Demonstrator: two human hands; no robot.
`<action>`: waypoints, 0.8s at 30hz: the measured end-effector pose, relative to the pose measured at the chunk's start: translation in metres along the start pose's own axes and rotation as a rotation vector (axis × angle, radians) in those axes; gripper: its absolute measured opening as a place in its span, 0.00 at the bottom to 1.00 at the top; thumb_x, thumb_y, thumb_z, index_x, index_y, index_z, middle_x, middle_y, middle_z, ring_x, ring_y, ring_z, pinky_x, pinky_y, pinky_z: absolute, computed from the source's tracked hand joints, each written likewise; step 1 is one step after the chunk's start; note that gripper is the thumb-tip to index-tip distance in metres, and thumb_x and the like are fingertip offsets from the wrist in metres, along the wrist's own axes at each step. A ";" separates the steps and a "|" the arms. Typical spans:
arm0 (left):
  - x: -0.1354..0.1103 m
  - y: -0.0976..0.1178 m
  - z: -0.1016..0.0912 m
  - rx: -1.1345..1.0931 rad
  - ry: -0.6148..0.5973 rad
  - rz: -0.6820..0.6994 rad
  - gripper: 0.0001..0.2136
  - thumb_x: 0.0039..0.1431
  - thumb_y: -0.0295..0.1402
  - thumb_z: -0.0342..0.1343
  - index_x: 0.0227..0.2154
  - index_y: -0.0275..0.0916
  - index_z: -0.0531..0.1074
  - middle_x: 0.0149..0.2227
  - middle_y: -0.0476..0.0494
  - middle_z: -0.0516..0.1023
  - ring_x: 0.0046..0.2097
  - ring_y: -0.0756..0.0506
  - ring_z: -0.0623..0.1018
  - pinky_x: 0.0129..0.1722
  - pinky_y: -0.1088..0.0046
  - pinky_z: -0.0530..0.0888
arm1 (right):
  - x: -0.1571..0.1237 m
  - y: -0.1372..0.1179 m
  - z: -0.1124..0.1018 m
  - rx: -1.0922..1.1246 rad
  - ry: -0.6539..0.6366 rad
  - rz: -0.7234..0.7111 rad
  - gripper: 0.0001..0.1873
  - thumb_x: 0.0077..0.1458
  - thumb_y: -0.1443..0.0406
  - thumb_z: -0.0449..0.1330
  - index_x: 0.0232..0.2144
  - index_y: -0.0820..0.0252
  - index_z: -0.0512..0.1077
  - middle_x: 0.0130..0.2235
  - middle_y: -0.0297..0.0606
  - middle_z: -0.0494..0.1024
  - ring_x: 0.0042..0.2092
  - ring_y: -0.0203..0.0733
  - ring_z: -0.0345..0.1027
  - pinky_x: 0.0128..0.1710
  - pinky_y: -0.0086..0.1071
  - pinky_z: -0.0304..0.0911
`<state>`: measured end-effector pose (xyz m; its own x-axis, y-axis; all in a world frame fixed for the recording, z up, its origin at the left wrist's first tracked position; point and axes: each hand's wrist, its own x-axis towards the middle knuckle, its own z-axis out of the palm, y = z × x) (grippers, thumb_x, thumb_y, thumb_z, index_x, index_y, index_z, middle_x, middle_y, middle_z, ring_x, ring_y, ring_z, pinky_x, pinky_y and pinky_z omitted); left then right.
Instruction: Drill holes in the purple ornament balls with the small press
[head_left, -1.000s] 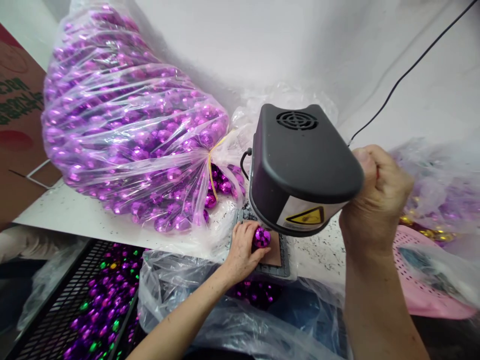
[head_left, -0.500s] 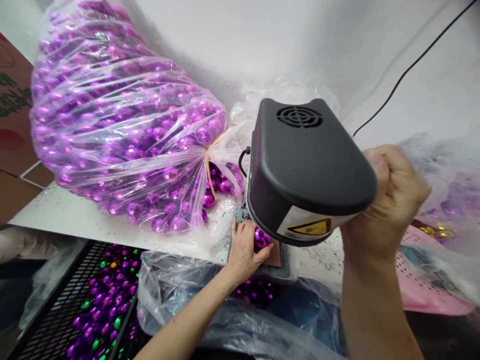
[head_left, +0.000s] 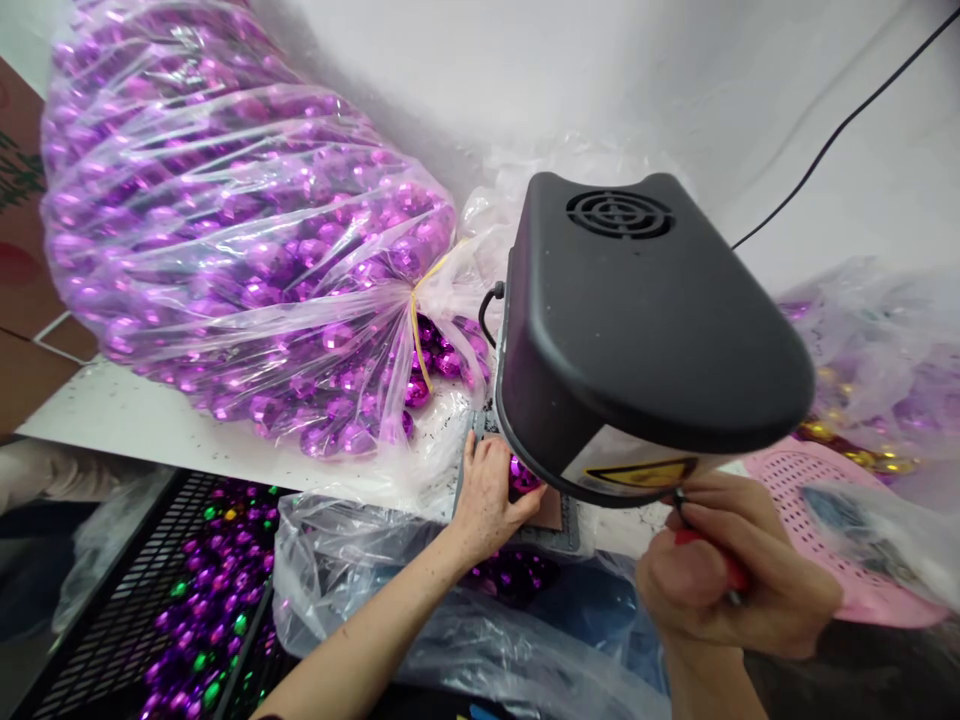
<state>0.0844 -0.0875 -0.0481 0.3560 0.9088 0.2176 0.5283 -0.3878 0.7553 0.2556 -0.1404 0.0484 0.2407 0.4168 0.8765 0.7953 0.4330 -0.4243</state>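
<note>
**Purple bauble (head_left: 523, 474) under press head (head_left: 645, 320)**

Right hand (head_left: 720, 585), fingers clamped on red lever (head_left: 737, 574). Left hand (head_left: 491, 495), fingers closed round the purple bauble on the pad (head_left: 553, 512), at the front edge of the tabletop (head_left: 135, 425). Risk: fingertips pinched if the press head descends.

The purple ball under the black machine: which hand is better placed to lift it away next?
Likely the left. The left hand holds the purple ball under the black machine, while the right hand is closed on a red handle, apart from the ball.
</note>
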 end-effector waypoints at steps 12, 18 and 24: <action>0.003 0.005 -0.005 0.017 -0.056 0.000 0.13 0.56 0.34 0.62 0.45 0.44 0.72 0.47 0.41 0.77 0.53 0.35 0.74 0.66 0.44 0.61 | -0.020 0.003 -0.003 0.034 -0.054 -0.083 0.11 0.52 0.68 0.58 0.39 0.57 0.73 0.28 0.36 0.69 0.31 0.39 0.63 0.32 0.39 0.64; 0.002 0.000 -0.002 -0.016 -0.031 0.016 0.16 0.57 0.35 0.61 0.48 0.45 0.72 0.51 0.41 0.77 0.57 0.35 0.71 0.67 0.46 0.59 | -0.034 0.007 0.005 -0.029 0.078 -0.074 0.08 0.53 0.67 0.57 0.36 0.57 0.74 0.29 0.38 0.69 0.32 0.40 0.64 0.34 0.41 0.66; -0.001 -0.008 0.004 -0.044 -0.026 0.011 0.15 0.56 0.36 0.61 0.47 0.46 0.72 0.49 0.42 0.76 0.56 0.36 0.72 0.65 0.47 0.64 | -0.047 0.009 0.017 -0.011 0.113 -0.025 0.09 0.53 0.68 0.55 0.36 0.57 0.73 0.30 0.38 0.70 0.33 0.41 0.66 0.34 0.40 0.67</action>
<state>0.0825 -0.0862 -0.0573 0.3819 0.9000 0.2099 0.4903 -0.3899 0.7795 0.2418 -0.1425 -0.0008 0.2814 0.3124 0.9073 0.8079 0.4332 -0.3997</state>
